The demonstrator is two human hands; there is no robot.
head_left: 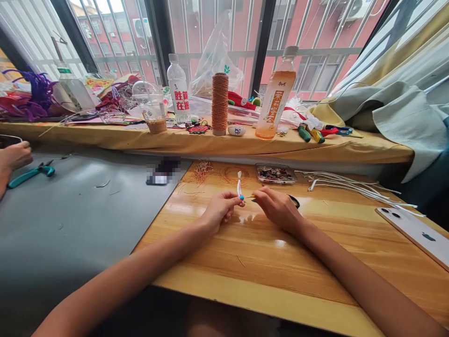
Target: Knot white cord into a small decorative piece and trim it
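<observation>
The left hand has its fingers pinched close together on a folded white cord, which stands up above them. The right hand is just beside it, fingers curled in, and they look pinched on a thin wire. A black loop peeks out behind that hand; I cannot tell if the fingers hold it too.

The white cord is over the tabletop, nearer the back edge than the front edge. To do this well, I think the left fingers should squeeze the cord flat and keep very still, close to where the wire meets it. The right fingers should pull the wire snug, a little at a time. Too hard a tug could bend the wire badly or make the soft cord slip. Mind the bead box by the back edge: a bump could spill it.
</observation>
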